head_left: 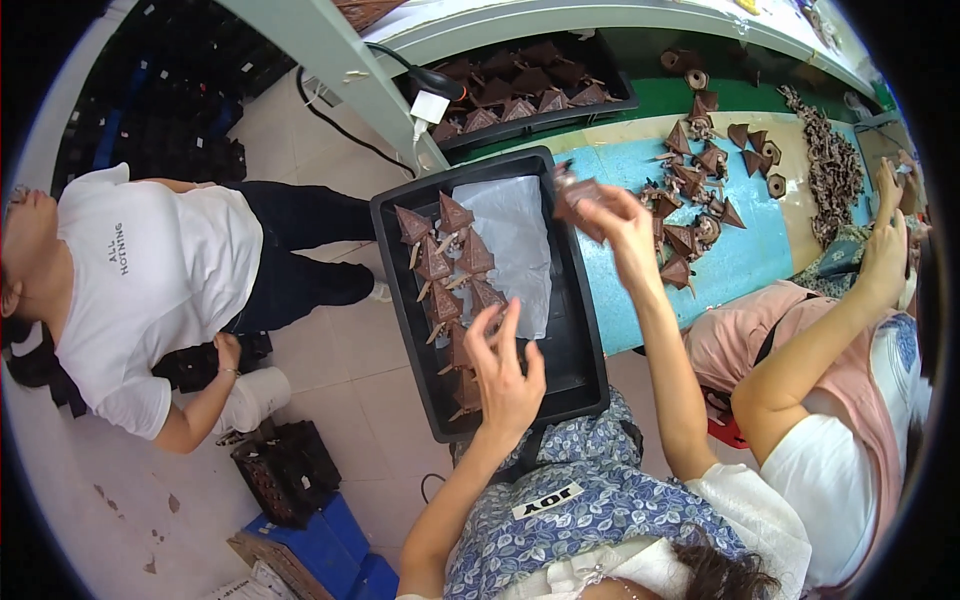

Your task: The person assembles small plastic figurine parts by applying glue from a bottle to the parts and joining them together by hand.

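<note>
Watching remotely, I see the right hand [628, 228] pinching a brown pointed piece [580, 210] by the right rim of the black tray [573, 290]; the left hand [508, 378], fingers spread, looks empty. Similar pieces [434, 262] line the tray's left side; I judge it partly filled, its pale sheet [515, 230] largely bare, with more on the worktop [765, 235].

Workshop | blue-topped workbench [765, 225] | brown pieces [683, 240] | black trays [576, 362] | co-workers [160, 250]

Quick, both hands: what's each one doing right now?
Left hand: open, fingers spread over the black tray; contact with anything below cannot be told.
Right hand: closed, holding a brown pointed piece.
</note>
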`<action>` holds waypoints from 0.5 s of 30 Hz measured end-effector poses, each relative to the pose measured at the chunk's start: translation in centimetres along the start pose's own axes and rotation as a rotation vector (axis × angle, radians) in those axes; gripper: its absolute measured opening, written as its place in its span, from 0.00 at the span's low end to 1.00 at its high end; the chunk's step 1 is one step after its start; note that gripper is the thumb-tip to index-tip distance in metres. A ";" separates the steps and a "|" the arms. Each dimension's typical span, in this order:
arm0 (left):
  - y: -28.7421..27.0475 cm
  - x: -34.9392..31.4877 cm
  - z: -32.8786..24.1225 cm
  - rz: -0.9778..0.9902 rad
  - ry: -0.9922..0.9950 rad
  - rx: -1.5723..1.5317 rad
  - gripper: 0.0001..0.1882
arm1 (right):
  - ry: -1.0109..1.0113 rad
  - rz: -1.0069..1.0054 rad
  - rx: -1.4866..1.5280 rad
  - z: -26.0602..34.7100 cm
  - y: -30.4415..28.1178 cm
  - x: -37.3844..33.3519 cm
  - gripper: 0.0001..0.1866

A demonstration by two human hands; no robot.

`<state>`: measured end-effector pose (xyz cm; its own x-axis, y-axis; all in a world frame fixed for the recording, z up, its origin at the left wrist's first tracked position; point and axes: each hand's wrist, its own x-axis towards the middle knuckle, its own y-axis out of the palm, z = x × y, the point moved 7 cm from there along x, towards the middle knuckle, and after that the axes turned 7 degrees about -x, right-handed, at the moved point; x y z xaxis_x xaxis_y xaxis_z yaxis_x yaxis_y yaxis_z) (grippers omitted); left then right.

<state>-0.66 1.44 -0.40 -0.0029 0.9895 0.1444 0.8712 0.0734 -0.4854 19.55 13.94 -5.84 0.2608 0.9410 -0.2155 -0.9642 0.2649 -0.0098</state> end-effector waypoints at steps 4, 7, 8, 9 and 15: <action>-2.9 2.8 -3.9 -0.099 0.166 -0.074 0.32 | -0.175 0.252 0.282 4.4 5.0 -6.3 0.36; -5.4 2.9 -4.1 -0.120 0.231 -0.124 0.30 | -0.275 0.328 0.389 6.6 7.2 -9.5 0.39; -6.1 2.7 -4.1 -0.111 0.254 -0.103 0.29 | -0.257 0.364 0.413 6.7 7.9 -10.4 0.39; -6.7 2.4 -4.0 -0.136 0.312 -0.084 0.26 | -0.298 0.378 0.380 6.8 8.4 -11.1 0.39; -9.8 -0.6 -3.4 -0.221 0.362 -0.134 0.25 | -0.393 0.346 0.292 8.2 10.9 -14.6 0.39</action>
<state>-7.52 -0.32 7.17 -0.0444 0.8428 0.5364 0.9249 0.2376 -0.2969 5.59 4.77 5.17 -0.0138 0.9756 0.2193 -0.9577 -0.0759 0.2774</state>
